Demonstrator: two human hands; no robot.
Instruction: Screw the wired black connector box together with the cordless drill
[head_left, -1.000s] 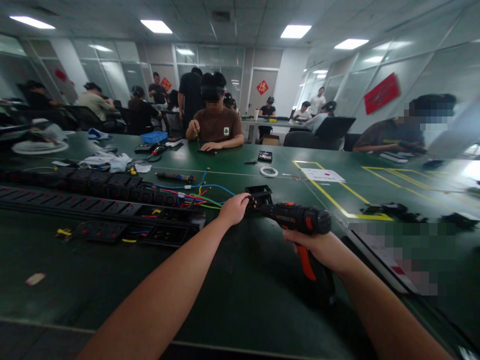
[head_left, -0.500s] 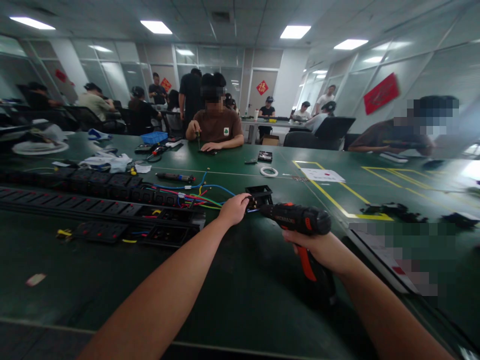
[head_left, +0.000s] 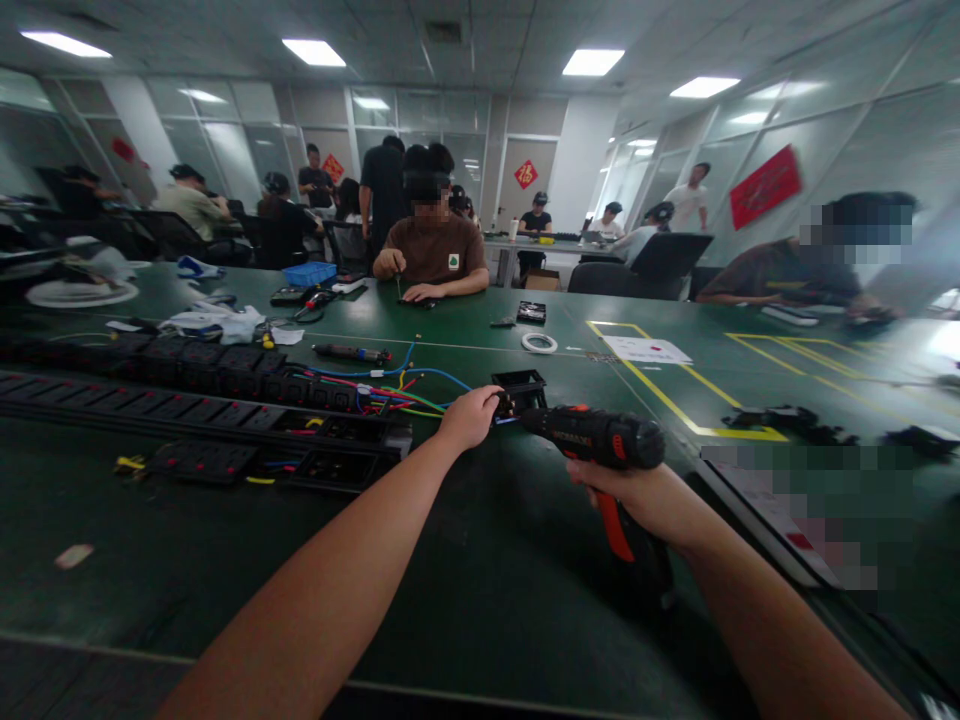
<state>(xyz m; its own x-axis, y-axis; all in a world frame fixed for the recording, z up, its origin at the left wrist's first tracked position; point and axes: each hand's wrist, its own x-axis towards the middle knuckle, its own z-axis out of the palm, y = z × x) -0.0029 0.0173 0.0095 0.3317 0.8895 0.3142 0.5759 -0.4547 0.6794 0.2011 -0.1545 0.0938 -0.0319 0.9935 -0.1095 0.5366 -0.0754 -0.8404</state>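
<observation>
My right hand [head_left: 626,490] is wrapped round the grip of a black and orange cordless drill [head_left: 600,435]. The drill's nose points left, at a small part with metal terminals beside a black rectangular frame [head_left: 523,384]. My left hand [head_left: 471,415] is closed, fingertips pinched at that terminal part; the fingers cover most of it. Red, green and blue wires [head_left: 409,398] run from the left up to my left hand. They come from a long row of black socket modules [head_left: 225,375]. Nearer me lie a black socket strip [head_left: 150,400] and a shorter socket piece [head_left: 202,462].
A white ring of tape [head_left: 538,343], a sheet of paper [head_left: 646,349] and a screwdriver-like tool [head_left: 351,354] lie on the green table [head_left: 420,600]. Small black parts [head_left: 787,422] sit to the right. Across the table a person in brown [head_left: 435,250] works with a hand tool.
Both my hands and the drill hold almost the same place. In the background, a person in white at the right has shifted rightward.
</observation>
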